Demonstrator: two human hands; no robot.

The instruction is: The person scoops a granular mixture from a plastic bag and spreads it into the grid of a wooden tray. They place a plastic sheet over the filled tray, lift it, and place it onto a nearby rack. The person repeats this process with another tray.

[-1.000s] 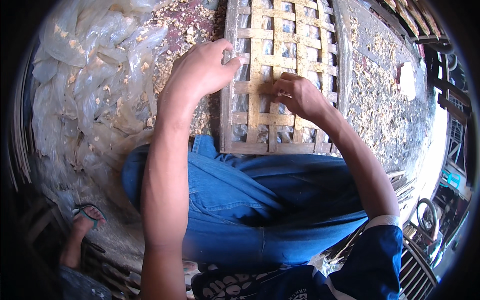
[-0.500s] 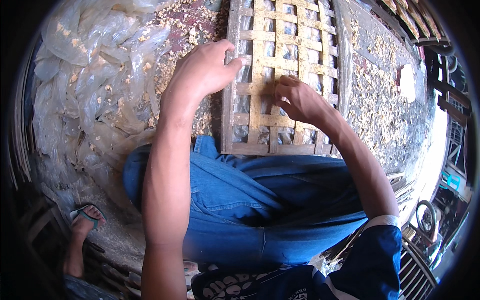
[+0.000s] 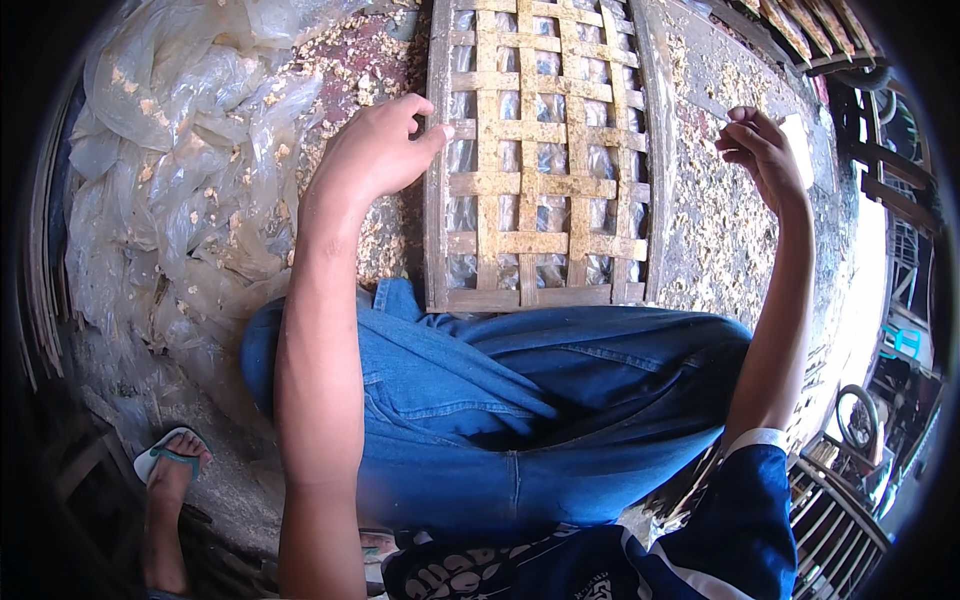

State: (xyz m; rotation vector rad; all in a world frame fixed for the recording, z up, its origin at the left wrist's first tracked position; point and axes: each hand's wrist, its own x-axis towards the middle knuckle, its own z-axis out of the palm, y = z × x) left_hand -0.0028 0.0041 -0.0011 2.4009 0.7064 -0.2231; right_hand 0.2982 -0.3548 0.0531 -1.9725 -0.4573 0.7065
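A rectangular rack point(image 3: 438, 225), woven from flat yellowed strips inside a wooden frame, lies lengthwise before my crossed legs. Thin clear film and small scraps show through its gaps. My left hand point(image 3: 378, 150) is at the rack's left rail, its thumb and forefinger curved and apart, the thumb tip over the rail. Whether it bears on the wood I cannot tell. Off the rack's right side, my right hand point(image 3: 757, 150) hovers above the crumb-strewn surface with fingers curled together. Anything pinched in them is too small or hidden to see. Partly behind it is a white piece point(image 3: 798, 150).
Crumpled clear plastic sheeting point(image 3: 200, 150) covers the left, dotted with pale crumbs. Another person's sandalled foot point(image 3: 175, 455) is at the lower left. Slatted wooden racks point(image 3: 815, 30) stand at the upper right. A wheel point(image 3: 857, 415) and turquoise chair point(image 3: 902, 342) appear further right.
My right hand has left the lattice and swung out to the right. The rack and my left hand sit further left in view. The other person's foot has shifted slightly.
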